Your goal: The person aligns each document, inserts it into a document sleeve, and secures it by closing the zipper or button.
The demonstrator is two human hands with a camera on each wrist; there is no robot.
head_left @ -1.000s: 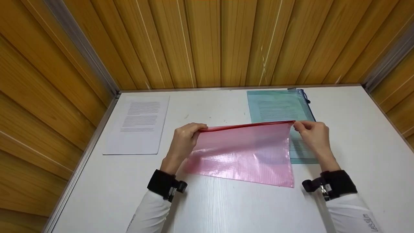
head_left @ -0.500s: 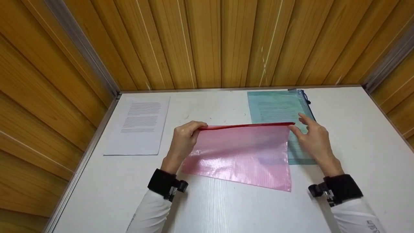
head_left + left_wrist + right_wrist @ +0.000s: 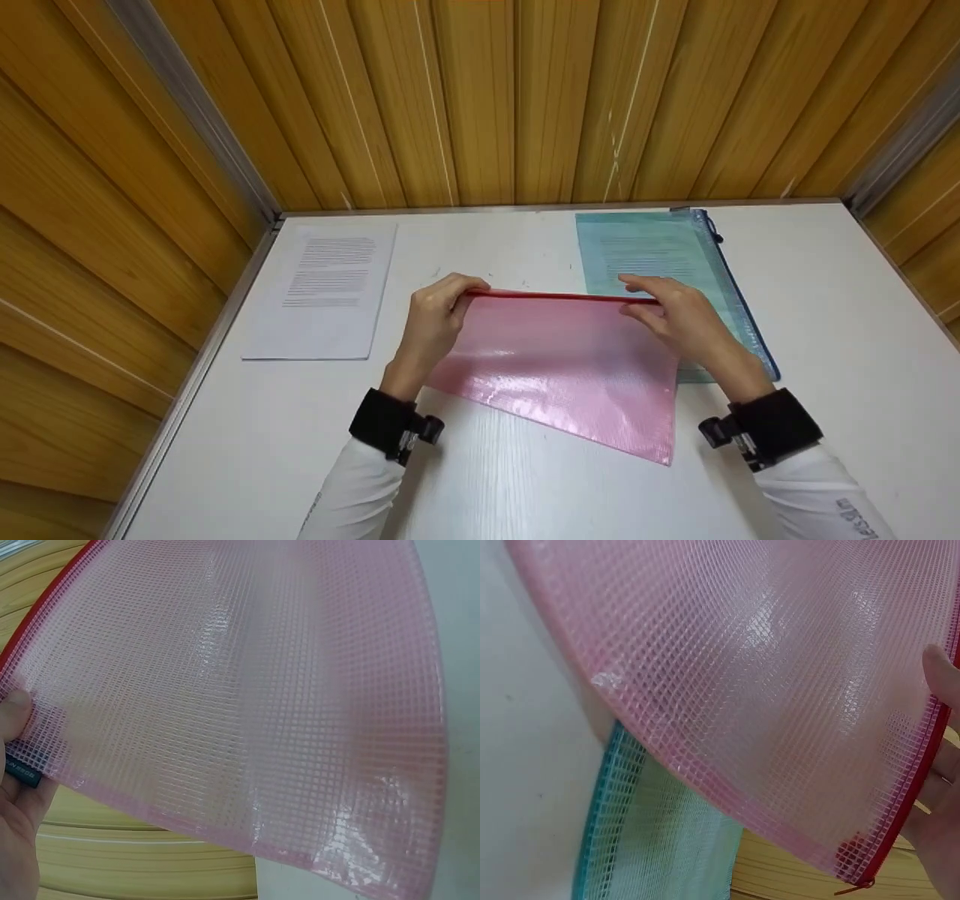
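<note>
At the far left of a white table (image 3: 525, 480), a printed sheet of paper (image 3: 322, 292) is laid flat near the wood-panelled wall (image 3: 480, 97). Next along, the left hand (image 3: 435, 319) is seen at the left end of a pink mesh zip pouch (image 3: 570, 367), its fingers curled over the pouch's red zipper edge (image 3: 555, 296) and the corner pinched between thumb and fingers; in the left wrist view the thumb (image 3: 15, 709) is pressed against the mesh beside a small dark tab. The pouch is held up at its zipper edge in the middle of the table, tilted toward the person, while its lower edge is rested on the tabletop. Further right, the right hand (image 3: 679, 319) is placed at the zipper edge, short of the pouch's right corner, with the fingers extended along the top and the thumb behind the mesh; the edge is held lightly between them, and in the right wrist view a fingertip (image 3: 941, 679) is seen just beside the red zipper. Behind the right hand, a teal mesh pouch (image 3: 660, 255) with a printed sheet inside is laid flat on the table, partly overlapped by the pink one. Black wrist straps and white sleeves are worn on both arms.
</note>
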